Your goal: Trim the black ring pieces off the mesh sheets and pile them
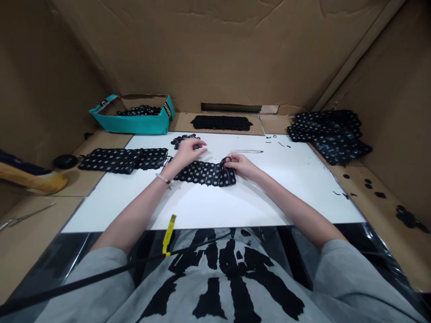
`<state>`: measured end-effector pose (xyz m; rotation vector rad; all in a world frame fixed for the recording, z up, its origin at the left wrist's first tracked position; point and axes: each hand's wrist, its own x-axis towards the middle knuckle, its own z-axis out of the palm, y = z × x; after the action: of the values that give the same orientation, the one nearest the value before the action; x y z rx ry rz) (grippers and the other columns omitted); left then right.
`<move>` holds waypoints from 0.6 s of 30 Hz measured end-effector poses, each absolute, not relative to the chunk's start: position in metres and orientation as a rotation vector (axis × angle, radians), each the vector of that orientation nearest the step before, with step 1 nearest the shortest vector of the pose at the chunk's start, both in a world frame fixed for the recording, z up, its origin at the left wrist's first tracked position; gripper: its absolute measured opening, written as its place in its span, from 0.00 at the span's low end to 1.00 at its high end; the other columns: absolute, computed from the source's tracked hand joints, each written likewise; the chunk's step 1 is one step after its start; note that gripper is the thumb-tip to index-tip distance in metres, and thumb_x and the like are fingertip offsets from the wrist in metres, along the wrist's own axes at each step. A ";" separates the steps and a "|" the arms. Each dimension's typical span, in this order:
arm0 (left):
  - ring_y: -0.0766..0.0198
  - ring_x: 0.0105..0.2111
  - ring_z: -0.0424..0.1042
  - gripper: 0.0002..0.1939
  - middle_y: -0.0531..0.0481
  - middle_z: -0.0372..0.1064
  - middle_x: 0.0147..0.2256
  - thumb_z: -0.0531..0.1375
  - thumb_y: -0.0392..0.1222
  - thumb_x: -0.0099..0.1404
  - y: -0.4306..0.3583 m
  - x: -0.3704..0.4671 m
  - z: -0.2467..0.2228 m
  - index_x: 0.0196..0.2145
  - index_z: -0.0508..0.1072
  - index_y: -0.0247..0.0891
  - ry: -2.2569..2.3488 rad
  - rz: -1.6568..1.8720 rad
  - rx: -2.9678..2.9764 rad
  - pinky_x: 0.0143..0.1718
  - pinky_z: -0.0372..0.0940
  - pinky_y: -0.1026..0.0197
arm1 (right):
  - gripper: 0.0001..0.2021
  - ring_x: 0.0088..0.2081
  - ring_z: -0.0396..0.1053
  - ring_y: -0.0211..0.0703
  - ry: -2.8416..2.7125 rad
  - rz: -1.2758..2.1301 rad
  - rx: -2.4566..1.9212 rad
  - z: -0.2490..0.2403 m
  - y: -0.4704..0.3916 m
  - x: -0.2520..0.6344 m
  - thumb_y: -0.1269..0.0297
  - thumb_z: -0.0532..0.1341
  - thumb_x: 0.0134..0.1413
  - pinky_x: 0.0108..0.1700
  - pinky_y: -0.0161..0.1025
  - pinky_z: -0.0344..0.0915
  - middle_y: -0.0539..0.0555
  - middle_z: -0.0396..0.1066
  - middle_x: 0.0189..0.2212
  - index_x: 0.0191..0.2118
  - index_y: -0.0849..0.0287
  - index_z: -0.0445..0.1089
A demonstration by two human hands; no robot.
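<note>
A black sheet with rows of pale round dots lies on the white board, its right end bunched up. My right hand pinches that raised end between thumb and fingers. Just above the sheet's left part is my left hand, fingers apart and thumb stretched out, with nothing visible in it. Behind my left hand a small pile of black ring-like pieces is partly hidden by it. A slim pale pen-like tool rests on the board behind my right hand.
A teal-sided box holds more black pieces. Other dotted sheets lie at left and right; a black stack sits at the back. Tweezers, a yellow bottle and black scraps flank the white board.
</note>
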<state>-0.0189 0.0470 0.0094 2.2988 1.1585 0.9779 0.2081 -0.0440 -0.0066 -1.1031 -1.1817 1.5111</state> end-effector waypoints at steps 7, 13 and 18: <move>0.61 0.31 0.70 0.17 0.47 0.78 0.33 0.67 0.54 0.55 0.012 0.016 0.005 0.33 0.80 0.36 0.918 0.770 2.110 0.35 0.65 0.60 | 0.16 0.33 0.67 0.38 -1.309 1.322 -0.987 -0.008 -0.045 0.205 0.58 0.72 0.38 0.38 0.35 0.62 0.48 0.71 0.31 0.32 0.58 0.68; 0.60 0.34 0.72 0.15 0.46 0.78 0.36 0.64 0.52 0.58 0.013 0.016 0.003 0.35 0.82 0.38 0.882 0.792 2.121 0.36 0.65 0.59 | 0.19 0.32 0.69 0.39 -1.249 1.335 -1.052 -0.011 -0.044 0.204 0.57 0.73 0.37 0.35 0.35 0.62 0.49 0.73 0.30 0.33 0.57 0.67; 0.55 0.39 0.75 0.12 0.46 0.79 0.35 0.61 0.47 0.59 0.011 0.021 -0.003 0.31 0.82 0.38 0.838 0.718 2.049 0.44 0.66 0.56 | 0.25 0.24 0.65 0.37 -1.197 1.450 -1.161 -0.015 -0.040 0.206 0.61 0.73 0.35 0.26 0.33 0.56 0.46 0.71 0.25 0.41 0.56 0.66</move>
<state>0.0207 0.0106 -0.0026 2.0486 0.8381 0.7177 0.2062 -0.0402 -0.0148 -1.1611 -1.1969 1.4504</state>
